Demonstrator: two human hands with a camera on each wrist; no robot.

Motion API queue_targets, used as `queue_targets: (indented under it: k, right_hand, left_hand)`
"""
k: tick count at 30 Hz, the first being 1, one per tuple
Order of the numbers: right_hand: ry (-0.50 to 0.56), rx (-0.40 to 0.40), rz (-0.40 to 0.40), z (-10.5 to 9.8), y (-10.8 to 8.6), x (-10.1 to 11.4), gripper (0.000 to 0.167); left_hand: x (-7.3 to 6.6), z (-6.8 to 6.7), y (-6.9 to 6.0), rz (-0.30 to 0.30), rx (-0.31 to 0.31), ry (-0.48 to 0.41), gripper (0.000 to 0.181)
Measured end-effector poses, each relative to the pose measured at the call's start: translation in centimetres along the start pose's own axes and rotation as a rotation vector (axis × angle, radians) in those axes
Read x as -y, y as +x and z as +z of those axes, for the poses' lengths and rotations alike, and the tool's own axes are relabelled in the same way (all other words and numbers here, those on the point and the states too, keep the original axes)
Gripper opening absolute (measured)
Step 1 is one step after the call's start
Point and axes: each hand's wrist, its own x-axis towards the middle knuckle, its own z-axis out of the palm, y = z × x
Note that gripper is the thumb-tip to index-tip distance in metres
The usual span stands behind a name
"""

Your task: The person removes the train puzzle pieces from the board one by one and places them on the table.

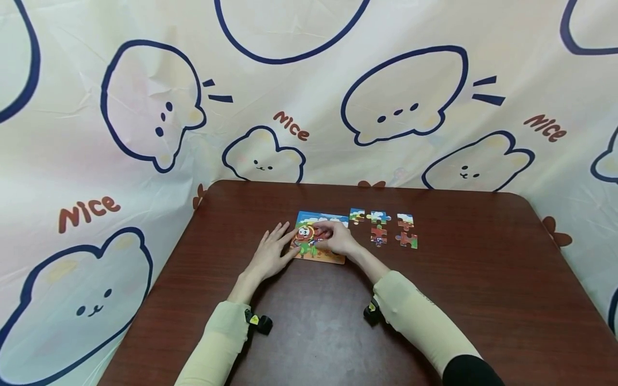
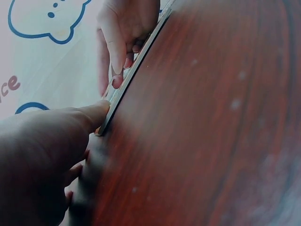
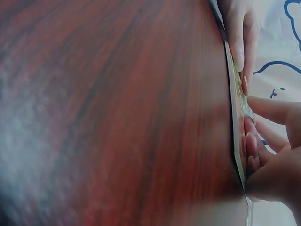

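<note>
A cartoon jigsaw puzzle board with a blue sky and a red-headed figure lies flat on the table. My left hand rests along its left side, fingers fairly straight, the thumb on the board's lower left edge. Over the board's right half, my right hand bends its fingers and pinches a small puzzle piece near the figure; most of that piece is hidden by fingers. In the left wrist view the left thumb touches the board's edge.
Several loose puzzle pieces lie right of the board, in short columns; one sky piece sits close to its upper right corner. The brown wooden table meets a patterned cloth behind it.
</note>
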Motion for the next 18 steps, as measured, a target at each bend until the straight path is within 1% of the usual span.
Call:
queue_targets:
  k: [5,13,18]
  right_hand:
    - [-0.034,-0.067,-0.006,0.5,0.0,-0.2,0.052]
    - [-0.025,-0.159,0.012,1.5,0.1,-0.3,0.045]
    - [-0.089,-0.229,0.0,1.9,0.0,-0.3,0.041]
  left_hand:
    - [0.0,0.0,0.0,0.007,0.001,-0.003,0.065]
    - [-0.2,-0.1,-0.1,0.01,-0.001,-0.013,0.064]
    - [-0.2,-0.1,0.0,0.01,0.0,-0.013,0.063]
